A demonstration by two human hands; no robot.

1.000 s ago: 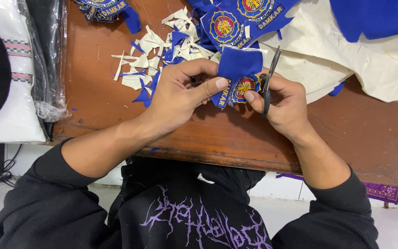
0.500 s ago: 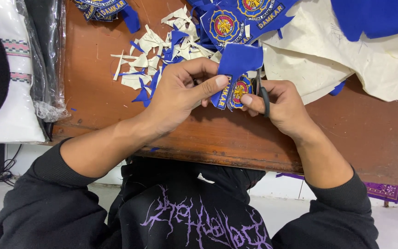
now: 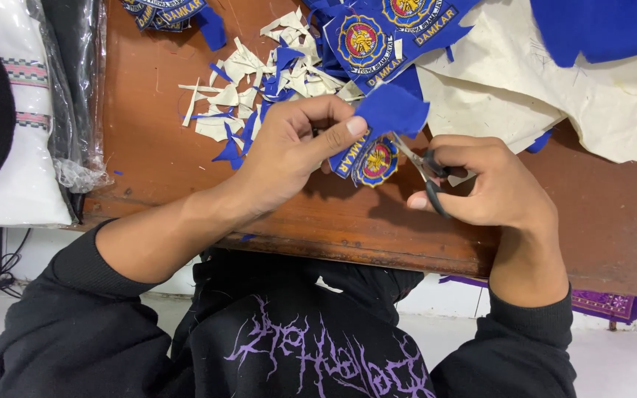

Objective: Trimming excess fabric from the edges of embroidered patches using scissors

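Scissors [image 3: 423, 171] point up-left, gripped by right hand [image 3: 492, 184]; left hand [image 3: 289, 147] pinches blue patch [image 3: 374, 144].

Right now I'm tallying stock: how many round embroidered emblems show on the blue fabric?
3, possibly more hidden. One emblem sits on the patch pinched by the left hand, beside the scissors in the right hand. Two lie at the top: one, another cut off by the frame.

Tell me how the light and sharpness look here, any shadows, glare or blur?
Head view: soft, even light, no harsh glare; the left hand and right hand cast dim shadows on the brown table; the patch and scissors are fairly sharp; the frame edges bend slightly, as from a wide lens.
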